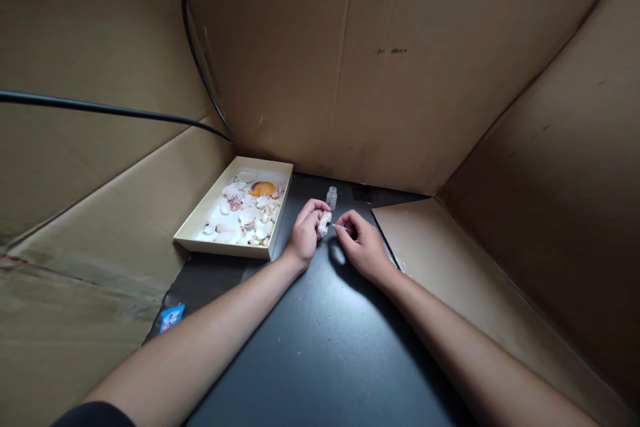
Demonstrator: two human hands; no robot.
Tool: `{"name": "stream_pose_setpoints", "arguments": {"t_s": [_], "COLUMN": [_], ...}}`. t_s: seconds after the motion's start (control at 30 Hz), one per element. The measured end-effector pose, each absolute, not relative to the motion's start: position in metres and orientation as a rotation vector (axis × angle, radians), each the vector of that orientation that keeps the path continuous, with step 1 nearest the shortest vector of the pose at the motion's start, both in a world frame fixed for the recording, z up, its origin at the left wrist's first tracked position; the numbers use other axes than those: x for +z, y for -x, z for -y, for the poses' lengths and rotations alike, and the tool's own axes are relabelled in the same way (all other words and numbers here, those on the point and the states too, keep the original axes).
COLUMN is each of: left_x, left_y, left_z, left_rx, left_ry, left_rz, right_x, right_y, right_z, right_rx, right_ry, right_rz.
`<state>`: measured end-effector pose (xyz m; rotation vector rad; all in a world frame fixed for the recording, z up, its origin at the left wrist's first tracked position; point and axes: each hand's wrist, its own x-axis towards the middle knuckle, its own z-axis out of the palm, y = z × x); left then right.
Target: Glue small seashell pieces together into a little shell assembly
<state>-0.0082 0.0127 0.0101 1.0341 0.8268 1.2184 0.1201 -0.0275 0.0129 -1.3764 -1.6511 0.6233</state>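
My left hand [304,233] pinches a small pale spotted shell [325,223] upright over the black table [320,347]. My right hand [363,243] is just to the right of it, fingers closed on a thin small brush or stick [340,227] whose tip touches the shell. A tiny clear glass bottle [331,198] stands uncapped just behind the two hands. At the left lies a shallow cream box [280,213] with several white shells and one orange shell [263,188] in it.
Brown cardboard walls [400,80] close in the table on the left, back and right. A black cable [100,109] runs across the left wall. A small blue packet [172,317] lies at the table's left edge.
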Motion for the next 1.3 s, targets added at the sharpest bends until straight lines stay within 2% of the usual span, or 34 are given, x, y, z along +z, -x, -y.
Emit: {"name": "stream_pose_setpoints", "arguments": {"t_s": [1.3], "left_x": [0.0087], "left_y": [0.0068], "left_z": [-0.0131], "left_rx": [1.222], "left_ry": [-1.004], "left_rz": [-0.835], "right_x": [0.0147], "right_y": [-0.1193], "right_z": [0.0292], "right_rx": [0.583], "right_ry": [1.308], "right_rz": [1.603]}}
